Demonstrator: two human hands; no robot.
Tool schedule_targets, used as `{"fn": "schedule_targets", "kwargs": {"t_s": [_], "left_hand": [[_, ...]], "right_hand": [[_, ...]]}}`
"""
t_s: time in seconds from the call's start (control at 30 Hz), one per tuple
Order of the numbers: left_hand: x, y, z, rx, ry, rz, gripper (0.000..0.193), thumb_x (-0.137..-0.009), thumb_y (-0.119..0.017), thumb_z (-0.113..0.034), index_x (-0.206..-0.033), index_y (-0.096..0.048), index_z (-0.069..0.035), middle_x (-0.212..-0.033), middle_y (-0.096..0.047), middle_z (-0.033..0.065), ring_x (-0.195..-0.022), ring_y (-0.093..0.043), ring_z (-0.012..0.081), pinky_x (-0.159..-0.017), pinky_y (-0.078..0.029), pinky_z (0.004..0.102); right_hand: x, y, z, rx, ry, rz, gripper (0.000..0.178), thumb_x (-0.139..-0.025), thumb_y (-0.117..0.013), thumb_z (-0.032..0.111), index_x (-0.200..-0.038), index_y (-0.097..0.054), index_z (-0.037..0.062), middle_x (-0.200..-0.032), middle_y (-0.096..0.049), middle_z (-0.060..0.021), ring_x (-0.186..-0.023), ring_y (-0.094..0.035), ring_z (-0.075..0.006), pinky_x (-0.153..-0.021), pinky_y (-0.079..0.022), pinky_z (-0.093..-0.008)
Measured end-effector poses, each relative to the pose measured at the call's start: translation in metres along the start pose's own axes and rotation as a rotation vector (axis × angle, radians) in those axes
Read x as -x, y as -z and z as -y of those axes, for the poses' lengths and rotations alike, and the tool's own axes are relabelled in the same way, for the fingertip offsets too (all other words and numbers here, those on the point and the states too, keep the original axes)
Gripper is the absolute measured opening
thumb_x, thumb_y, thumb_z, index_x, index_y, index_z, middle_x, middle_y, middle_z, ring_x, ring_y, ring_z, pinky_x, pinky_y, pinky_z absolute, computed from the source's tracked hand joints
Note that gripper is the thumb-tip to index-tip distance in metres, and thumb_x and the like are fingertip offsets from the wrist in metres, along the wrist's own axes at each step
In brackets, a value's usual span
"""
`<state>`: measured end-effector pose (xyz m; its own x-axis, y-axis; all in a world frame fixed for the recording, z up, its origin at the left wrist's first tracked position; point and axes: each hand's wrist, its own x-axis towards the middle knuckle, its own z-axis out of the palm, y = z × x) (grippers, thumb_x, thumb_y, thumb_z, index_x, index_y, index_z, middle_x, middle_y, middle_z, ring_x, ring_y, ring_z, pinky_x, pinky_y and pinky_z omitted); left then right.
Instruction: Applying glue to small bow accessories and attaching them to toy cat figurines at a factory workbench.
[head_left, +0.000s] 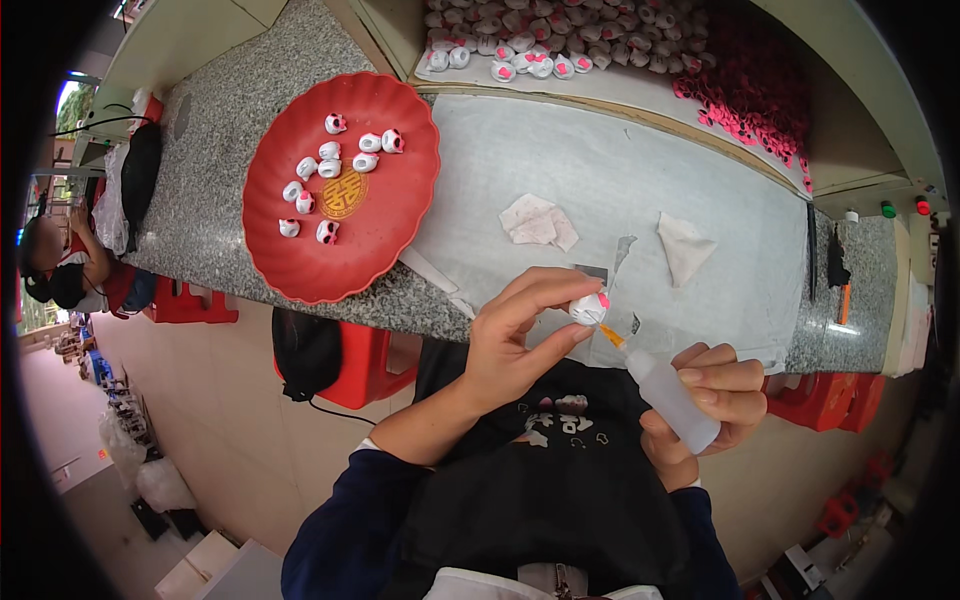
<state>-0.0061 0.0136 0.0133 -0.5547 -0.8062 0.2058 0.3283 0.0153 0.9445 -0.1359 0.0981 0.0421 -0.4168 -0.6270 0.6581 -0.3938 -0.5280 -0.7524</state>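
Observation:
Between the thumb and fingers of my left hand is a small white toy head with a pink patch. My right hand is closed around a translucent squeeze bottle, tilted up to the left. Its orange needle tip points at the toy head and is at or very near its surface; I cannot tell if they touch. Both hands are over the front edge of a table covered with white paper. To the left, a scalloped red plate carries several similar white heads with pink parts.
On the paper lie two crumpled tissues. A shelf behind holds a heap of white heads and a pile of pink pieces. Red stools stand under the granite table. Another person sits at far left.

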Motion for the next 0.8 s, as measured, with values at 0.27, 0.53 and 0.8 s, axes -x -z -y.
{"fn": "schedule_targets", "kwargs": {"t_s": [0.27,0.53,0.8], "left_hand": [[-0.002,0.001,0.0,-0.133,-0.049,0.008,0.032,-0.067,-0.053,0.011,-0.098,-0.049,0.006,-0.1,-0.048,0.0156,-0.094,-0.047,0.0211,-0.08,-0.037,0.03],[-0.009,0.018,-0.002,-0.019,-0.016,-0.164,0.036,-0.068,-0.051,0.01,-0.103,-0.046,0.005,-0.1,-0.049,0.015,-0.09,-0.049,0.0175,-0.08,-0.037,0.0262],[-0.013,0.02,-0.006,0.099,0.015,-0.197,0.036,-0.07,-0.052,0.009,-0.105,-0.045,0.006,-0.101,-0.048,0.0127,-0.095,-0.048,0.0176,-0.083,-0.037,0.0275]], "right_hand": [[-0.004,0.006,0.0,-0.004,-0.015,0.061,0.039,-0.058,-0.073,0.02,-0.079,-0.042,0.0079,-0.074,-0.043,-0.004,-0.055,-0.041,-0.0115,-0.046,-0.036,-0.0212],[-0.024,0.033,-0.032,-0.125,-0.316,0.076,0.033,-0.062,-0.065,0.006,-0.082,-0.04,0.0043,-0.084,-0.044,-0.0096,-0.064,-0.048,-0.0158,-0.054,-0.044,-0.0264],[-0.111,0.064,-0.141,0.264,-0.631,0.081,0.02,-0.068,-0.056,0.004,-0.084,-0.044,0.0032,-0.07,-0.05,-0.0044,-0.065,-0.053,-0.0164,-0.057,-0.045,-0.0275]]}}
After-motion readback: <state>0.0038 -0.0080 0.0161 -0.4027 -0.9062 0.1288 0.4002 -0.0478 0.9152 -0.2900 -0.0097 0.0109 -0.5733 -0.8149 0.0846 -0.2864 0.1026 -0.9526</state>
